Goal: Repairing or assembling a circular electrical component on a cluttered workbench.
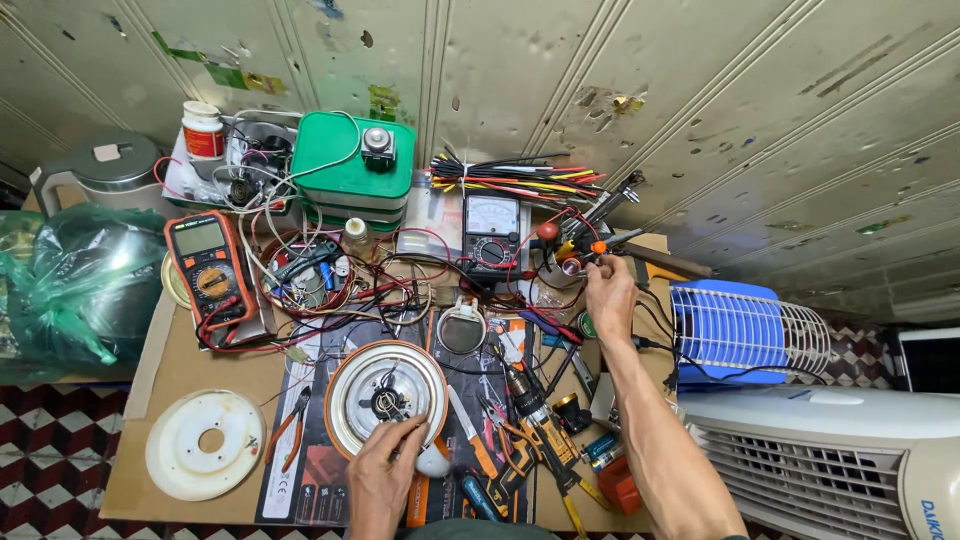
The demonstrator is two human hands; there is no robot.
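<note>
My left hand (383,470) rests on the near rim of a round metal appliance base (385,390) with wiring at its centre, gripping its edge. My right hand (608,290) reaches to the back right of the bench and holds a small tool tip with an orange bead (597,247) beside a soldering stand (605,215). An analog multimeter (492,232) stands just left of that hand. An orange digital multimeter (210,268) lies at the left.
A white plastic disc (205,443) lies front left. A green tin (350,165), a bundle of cable ties (510,178) and tangled wires (330,285) fill the back. Pliers (288,428) and screwdrivers (520,440) lie near me. A fan grille (745,330) and cooler (830,450) stand right.
</note>
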